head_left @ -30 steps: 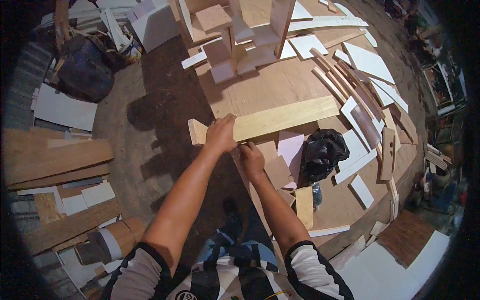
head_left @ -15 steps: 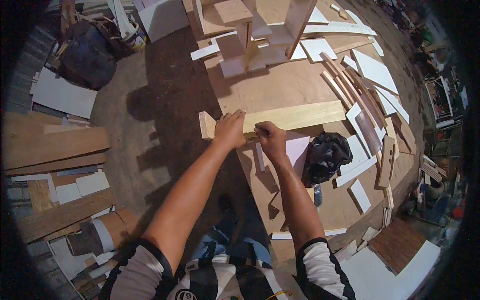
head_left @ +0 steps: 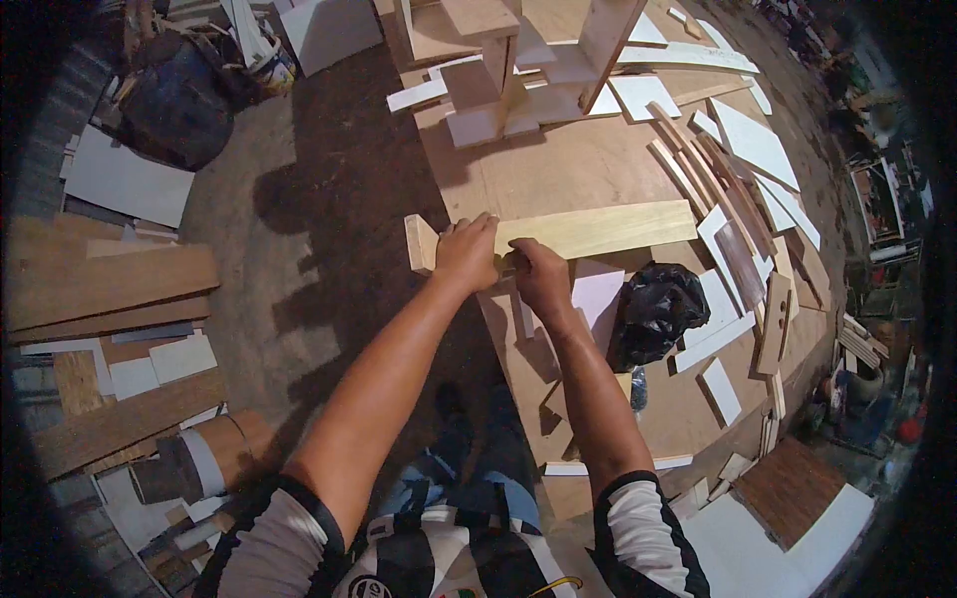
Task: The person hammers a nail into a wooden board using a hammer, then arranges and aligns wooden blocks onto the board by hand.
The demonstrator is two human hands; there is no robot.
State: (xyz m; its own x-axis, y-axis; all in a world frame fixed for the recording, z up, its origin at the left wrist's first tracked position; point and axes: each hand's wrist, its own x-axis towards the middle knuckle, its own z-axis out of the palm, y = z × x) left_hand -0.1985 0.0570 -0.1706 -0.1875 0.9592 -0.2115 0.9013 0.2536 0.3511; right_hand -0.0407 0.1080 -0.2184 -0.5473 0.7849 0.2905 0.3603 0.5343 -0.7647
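Note:
A long pale wooden board (head_left: 608,231) lies across the workbench, its left end reaching past the bench edge. At that end stands a short wooden block (head_left: 421,245), set crosswise against the board. My left hand (head_left: 469,253) is wrapped over the board close to the block, gripping it. Just right of it, my right hand (head_left: 541,276) is closed at the board's near edge, fingertips pinched together. Whatever those fingers hold, if anything, is too small or hidden to make out.
A black plastic bag (head_left: 662,311) sits right of my right forearm. An upright wooden frame (head_left: 498,75) stands on the workbench (head_left: 538,179) at the far end. White and brown offcuts (head_left: 753,140) crowd the right side. More boards (head_left: 110,284) are stacked on the left.
My right hand has turned slightly, its fingers now pointing more to the left along the board's near edge. My left hand keeps its grip. The whole view has shifted a little.

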